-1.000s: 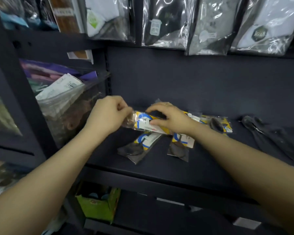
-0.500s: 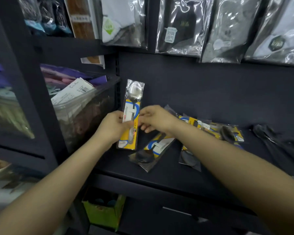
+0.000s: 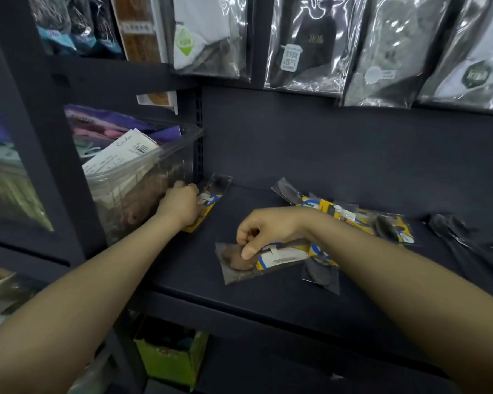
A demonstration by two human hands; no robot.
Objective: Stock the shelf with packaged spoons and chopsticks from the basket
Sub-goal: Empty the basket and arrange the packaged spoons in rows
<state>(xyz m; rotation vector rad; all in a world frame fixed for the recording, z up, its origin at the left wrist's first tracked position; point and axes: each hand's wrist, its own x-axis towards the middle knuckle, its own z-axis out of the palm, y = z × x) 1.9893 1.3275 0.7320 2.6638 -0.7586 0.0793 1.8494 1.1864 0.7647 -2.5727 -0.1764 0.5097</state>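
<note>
On the dark shelf [image 3: 268, 297], my left hand [image 3: 180, 204] presses a yellow-and-blue packaged spoon [image 3: 212, 199] flat into the far left corner, fingers closed over it. My right hand [image 3: 264, 228] pinches the clear end of a second packaged spoon [image 3: 256, 261] lying near the shelf's middle. A third spoon pack [image 3: 320, 273] lies partly under my right wrist. More spoon packs [image 3: 353, 217] are heaped behind my right arm. The basket is out of view.
A clear plastic bin [image 3: 143, 177] of packaged goods stands just left of the shelf's corner. Bagged socks [image 3: 305, 44] hang above. Dark packaged items [image 3: 467, 240] lie at the shelf's right. A green carton [image 3: 171, 359] sits on the level below.
The spoon pack that both hands held upright now lies in the left corner under my left hand. My right hand let go and moved down onto another pack.
</note>
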